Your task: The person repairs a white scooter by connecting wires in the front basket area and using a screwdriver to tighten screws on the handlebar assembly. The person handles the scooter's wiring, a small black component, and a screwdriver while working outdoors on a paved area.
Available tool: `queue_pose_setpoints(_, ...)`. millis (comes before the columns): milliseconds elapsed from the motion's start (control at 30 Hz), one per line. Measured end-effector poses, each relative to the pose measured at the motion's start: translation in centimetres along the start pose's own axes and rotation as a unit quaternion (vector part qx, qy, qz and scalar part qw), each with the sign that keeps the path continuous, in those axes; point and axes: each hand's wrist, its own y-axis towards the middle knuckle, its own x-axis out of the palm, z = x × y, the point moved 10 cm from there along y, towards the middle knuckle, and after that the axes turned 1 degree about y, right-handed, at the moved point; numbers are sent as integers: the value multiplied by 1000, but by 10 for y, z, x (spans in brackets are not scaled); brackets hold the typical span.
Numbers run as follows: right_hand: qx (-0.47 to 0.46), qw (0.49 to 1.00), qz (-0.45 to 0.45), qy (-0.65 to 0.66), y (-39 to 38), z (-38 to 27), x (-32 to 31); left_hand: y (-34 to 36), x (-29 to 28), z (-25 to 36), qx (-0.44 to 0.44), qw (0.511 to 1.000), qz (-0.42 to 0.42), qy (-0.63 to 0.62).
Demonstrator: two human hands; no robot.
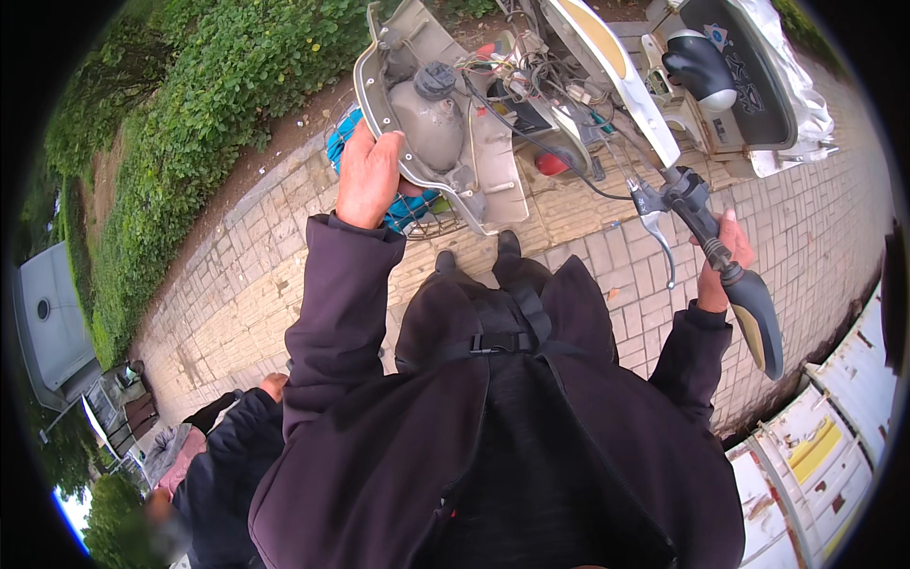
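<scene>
Two bare hands are engaged, as observed from where I stand. The left hand is closed over the rim of a scooter front panel, fingers partly hidden beyond the edge. Inner side showing, the panel carries a grey headlight housing with a black cap, above the paving. The right hand is curled about the handlebar (partly hidden behind it), near the silver brake lever. Exposed wires lie tangled between panel and handlebar. Beneath the panel's left edge sits a wire basket with blue contents. Another person in dark sleeves is at left.
</scene>
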Motion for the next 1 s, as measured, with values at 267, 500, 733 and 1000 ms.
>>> queue_pose_setpoints(267, 20, 999, 12, -37, -2, 2, -4, 7, -4, -20, -43, 994, -28, -95)
queue_pose_setpoints(500, -54, 981, 169, 78, -38, 14, -33, 0, 4, -21, -9, 979, -116, -168)
queue_pose_setpoints(733, 257, 915, 229, 211, -209, 66, 43, 6, -9, -27, -38, 956, -209, -204)
queue_pose_setpoints(1000, 247, 875, 1, 416, -212, -48, 232, 23, -32, -28, -27, 966, -236, -103)
